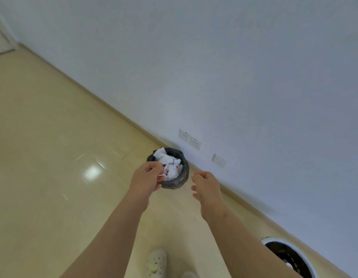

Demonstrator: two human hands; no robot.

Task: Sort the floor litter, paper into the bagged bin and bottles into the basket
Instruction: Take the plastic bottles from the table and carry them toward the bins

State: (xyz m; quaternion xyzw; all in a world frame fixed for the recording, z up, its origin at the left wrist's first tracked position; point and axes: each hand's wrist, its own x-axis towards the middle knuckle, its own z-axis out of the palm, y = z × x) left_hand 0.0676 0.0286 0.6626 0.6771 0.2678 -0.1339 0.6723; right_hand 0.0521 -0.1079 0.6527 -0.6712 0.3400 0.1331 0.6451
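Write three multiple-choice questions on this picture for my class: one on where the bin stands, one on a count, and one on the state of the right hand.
1. Where does the bin stand?
A. On the floor, close to the wall
B. On a table
C. On a chair

2. How many wall plates show near the bin?
A. One
B. Three
C. Six

3. What is the right hand doing?
A. Gripping a bottle
B. Holding nothing
C. Pressing on the bin's rim

Answers:
1 A, the bin sits on the floor at the foot of the wall.
2 B, three white plates show on the wall above it.
3 B, its fingers are loosely curled and empty, off to one side of the bin.
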